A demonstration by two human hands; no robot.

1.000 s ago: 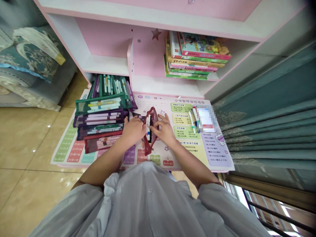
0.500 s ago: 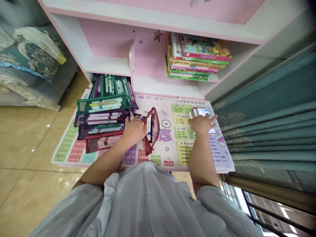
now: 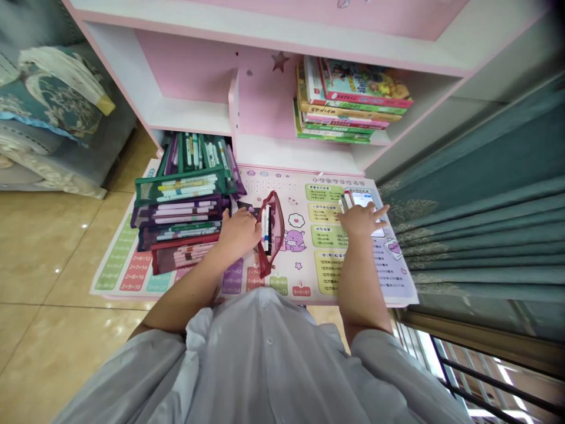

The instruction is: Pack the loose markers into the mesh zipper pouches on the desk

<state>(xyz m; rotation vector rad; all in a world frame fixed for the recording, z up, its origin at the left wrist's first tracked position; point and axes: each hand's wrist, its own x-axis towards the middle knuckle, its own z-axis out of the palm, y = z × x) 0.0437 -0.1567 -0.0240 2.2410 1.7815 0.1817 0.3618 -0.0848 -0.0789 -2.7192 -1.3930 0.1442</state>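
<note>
A red mesh zip pouch (image 3: 276,235) lies open on the desk with a few markers (image 3: 266,227) inside. My left hand (image 3: 241,231) is closed at the pouch's left edge; its fingertips are partly hidden. On the right side of the desk, my right hand (image 3: 362,221) reaches over a few pens (image 3: 346,201), its outer fingers spread apart. Those pens are partly covered by the hand, and a phone (image 3: 362,200) with a lit screen lies partly beneath its fingers.
Several mesh pouches filled with pens, including a green pouch (image 3: 180,185) and a purple pouch (image 3: 179,210), are piled on the left. Stacked books (image 3: 353,112) sit on the pink shelf (image 3: 194,115). A curtain (image 3: 477,200) hangs at the right, and a sofa (image 3: 57,135) stands far left.
The view has shifted very slightly. Both hands, the red pouch and the pens stay in nearly the same places.
</note>
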